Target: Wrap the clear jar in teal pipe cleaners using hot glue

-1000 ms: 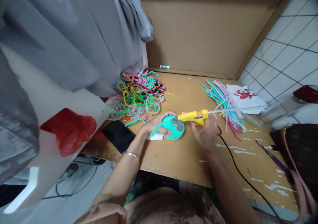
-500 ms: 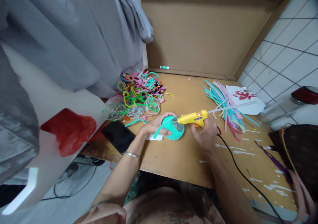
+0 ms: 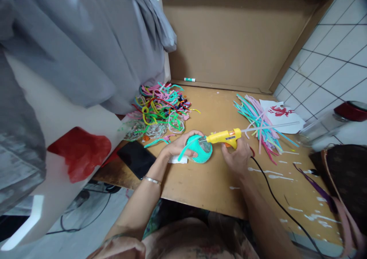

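Glue gun (image 3: 224, 137) sitting in right hand (image 3: 237, 157), fingers wrapped tight, nozzle touching teal ball (image 3: 200, 149). Left hand (image 3: 178, 145) cupping ball closed on table (image 3: 206, 182), nr pipe-cleaner pile (image 3: 160, 108).

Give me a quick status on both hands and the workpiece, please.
Left hand gripping teal-wrapped jar. Right hand holding yellow glue gun, nozzle at jar. Nothing between them.

The wooden counter (image 3: 206, 182) was splattered with white glue — it carried a tangled pipe-cleaner pile (image 3: 160, 106), straight pipe cleaners (image 3: 258, 117), a black phone (image 3: 137, 158) and a glue stick (image 3: 189, 79).
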`<state>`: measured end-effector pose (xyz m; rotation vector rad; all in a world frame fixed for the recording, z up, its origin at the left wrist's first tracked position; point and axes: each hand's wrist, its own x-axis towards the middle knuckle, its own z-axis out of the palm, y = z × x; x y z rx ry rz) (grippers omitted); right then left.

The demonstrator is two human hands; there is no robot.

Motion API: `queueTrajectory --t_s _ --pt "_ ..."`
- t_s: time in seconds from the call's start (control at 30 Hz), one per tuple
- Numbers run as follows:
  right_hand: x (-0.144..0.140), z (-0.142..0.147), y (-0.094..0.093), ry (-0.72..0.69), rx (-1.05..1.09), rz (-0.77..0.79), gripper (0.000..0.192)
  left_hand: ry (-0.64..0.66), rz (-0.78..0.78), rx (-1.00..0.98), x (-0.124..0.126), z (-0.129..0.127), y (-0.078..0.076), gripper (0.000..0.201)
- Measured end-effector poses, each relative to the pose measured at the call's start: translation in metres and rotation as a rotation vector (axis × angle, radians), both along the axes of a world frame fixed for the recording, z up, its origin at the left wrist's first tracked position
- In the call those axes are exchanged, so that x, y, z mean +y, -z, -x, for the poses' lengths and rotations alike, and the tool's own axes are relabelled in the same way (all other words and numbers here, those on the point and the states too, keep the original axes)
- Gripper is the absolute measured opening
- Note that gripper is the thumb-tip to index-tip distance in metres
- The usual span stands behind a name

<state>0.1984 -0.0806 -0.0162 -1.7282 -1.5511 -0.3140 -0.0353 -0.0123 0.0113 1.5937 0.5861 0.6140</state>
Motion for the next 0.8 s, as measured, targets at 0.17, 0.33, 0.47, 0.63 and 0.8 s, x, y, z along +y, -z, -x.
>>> queueTrajectory --t_s 0.17,0.33,0.47,0.63,0.8 --pt "0.0007 0.0032 -0.0009 -0.005 0.004 0.03 0.027 0.009 -0.004 0.011 -0.001 0.0005 -0.0026 0.072" --pt "0.0038 0.0016 0.0023 0.014 0.017 -0.011 0.025 0.019 -0.02 0.032 -0.0017 0.0002 -0.0061 0.078" --pt "0.0068 -0.0022 0.0075 -0.007 0.026 -0.122 0.031 0.029 -0.003 0.038 -0.0011 0.0001 -0.0052 0.08" --pt "0.0069 -0.0024 0.0085 -0.045 0.018 -0.24 0.035 0.015 -0.021 0.04 -0.0002 0.0007 -0.0035 0.08" --pt "0.0041 -0.001 0.0069 -0.077 -0.035 -0.228 0.031 0.031 0.015 0.029 -0.0016 0.0009 -0.0072 0.079"
